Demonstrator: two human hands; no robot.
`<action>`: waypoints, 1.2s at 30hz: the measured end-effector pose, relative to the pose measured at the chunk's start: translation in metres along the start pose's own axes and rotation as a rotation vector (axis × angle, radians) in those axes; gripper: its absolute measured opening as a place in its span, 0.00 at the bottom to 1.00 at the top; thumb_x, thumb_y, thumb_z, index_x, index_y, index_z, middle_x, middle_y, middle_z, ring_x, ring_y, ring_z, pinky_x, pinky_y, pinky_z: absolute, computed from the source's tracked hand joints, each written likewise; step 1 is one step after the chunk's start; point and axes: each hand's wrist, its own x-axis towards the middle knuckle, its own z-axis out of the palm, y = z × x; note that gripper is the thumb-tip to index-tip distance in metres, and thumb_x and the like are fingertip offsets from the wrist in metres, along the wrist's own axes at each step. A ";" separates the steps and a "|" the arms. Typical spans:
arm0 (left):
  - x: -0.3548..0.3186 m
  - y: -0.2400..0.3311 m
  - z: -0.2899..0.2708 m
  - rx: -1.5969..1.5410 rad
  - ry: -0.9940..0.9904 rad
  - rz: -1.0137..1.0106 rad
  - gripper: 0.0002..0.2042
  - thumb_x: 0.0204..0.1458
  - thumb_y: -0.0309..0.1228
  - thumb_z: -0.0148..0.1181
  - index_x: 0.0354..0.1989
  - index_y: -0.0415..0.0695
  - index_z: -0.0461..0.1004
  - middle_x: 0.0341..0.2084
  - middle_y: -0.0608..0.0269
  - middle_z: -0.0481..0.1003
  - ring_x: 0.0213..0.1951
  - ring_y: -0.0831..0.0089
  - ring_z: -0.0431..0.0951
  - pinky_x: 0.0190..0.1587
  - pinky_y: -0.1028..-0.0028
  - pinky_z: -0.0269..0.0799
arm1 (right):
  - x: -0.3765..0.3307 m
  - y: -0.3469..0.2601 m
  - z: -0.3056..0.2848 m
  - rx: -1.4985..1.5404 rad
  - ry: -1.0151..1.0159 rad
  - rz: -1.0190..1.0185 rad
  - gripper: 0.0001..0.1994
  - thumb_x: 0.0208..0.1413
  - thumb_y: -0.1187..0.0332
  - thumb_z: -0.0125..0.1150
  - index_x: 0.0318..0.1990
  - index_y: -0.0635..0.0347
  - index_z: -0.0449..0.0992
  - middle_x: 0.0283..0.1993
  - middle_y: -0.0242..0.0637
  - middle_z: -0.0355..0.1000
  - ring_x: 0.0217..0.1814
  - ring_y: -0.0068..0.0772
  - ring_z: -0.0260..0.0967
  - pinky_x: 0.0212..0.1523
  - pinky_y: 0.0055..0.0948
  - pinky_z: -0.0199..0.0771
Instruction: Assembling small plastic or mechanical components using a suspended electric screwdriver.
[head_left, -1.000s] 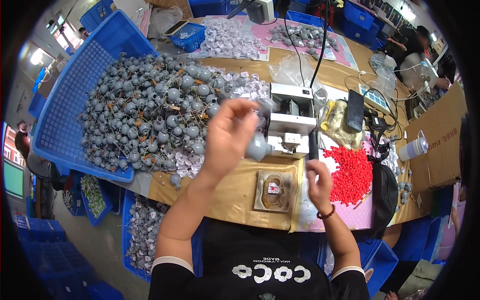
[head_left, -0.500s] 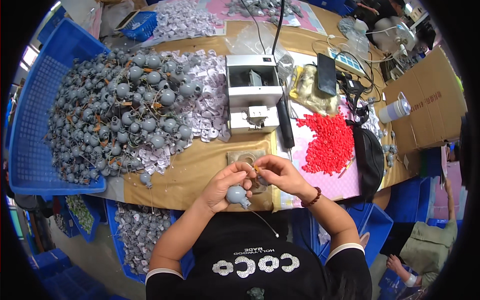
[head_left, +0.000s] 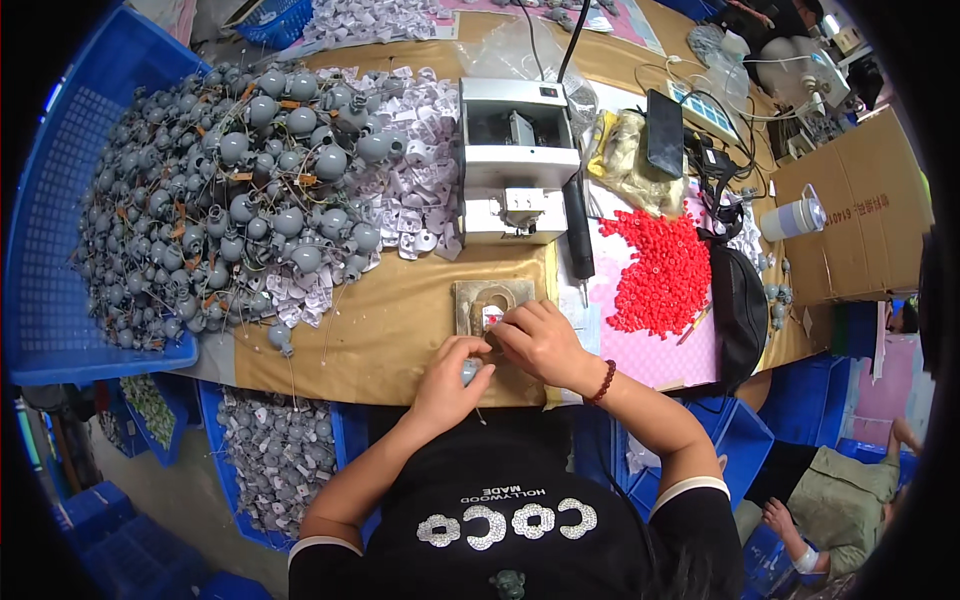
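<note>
My left hand (head_left: 448, 388) is closed around a grey ball-shaped plastic part (head_left: 469, 372), most of it hidden by the fingers. A thin pale wire (head_left: 481, 416) hangs below that hand. Just in front lies a square metal block (head_left: 467, 297) with a rounded recess. In the recess sits a small white piece with a red spot (head_left: 491, 317). My right hand (head_left: 545, 345) is over the block's right side, its fingers bent together at the white piece. Whatever its fingertips pinch is hidden.
A blue crate (head_left: 60, 220) spills grey ball parts (head_left: 290, 222) at left, beside white plastic pieces (head_left: 420, 180). Behind the block stand a silver machine (head_left: 515, 155) and a black-handled screwdriver (head_left: 578, 235). Red caps (head_left: 660, 275) and a black pouch (head_left: 738, 310) lie right.
Both hands have moved forward to the block. The grey ball, plainly visible before with its wire dangling, is now mostly covered. An orange bit between the fingertips is out of sight.
</note>
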 end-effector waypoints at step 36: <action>0.011 -0.008 0.020 0.881 0.132 0.349 0.29 0.48 0.31 0.68 0.62 0.42 0.73 0.59 0.53 0.72 0.61 0.57 0.71 0.63 0.52 0.64 | 0.007 0.015 -0.001 0.019 -0.128 0.083 0.14 0.46 0.71 0.73 0.44 0.52 0.83 0.42 0.33 0.74 0.46 0.39 0.71 0.45 0.36 0.70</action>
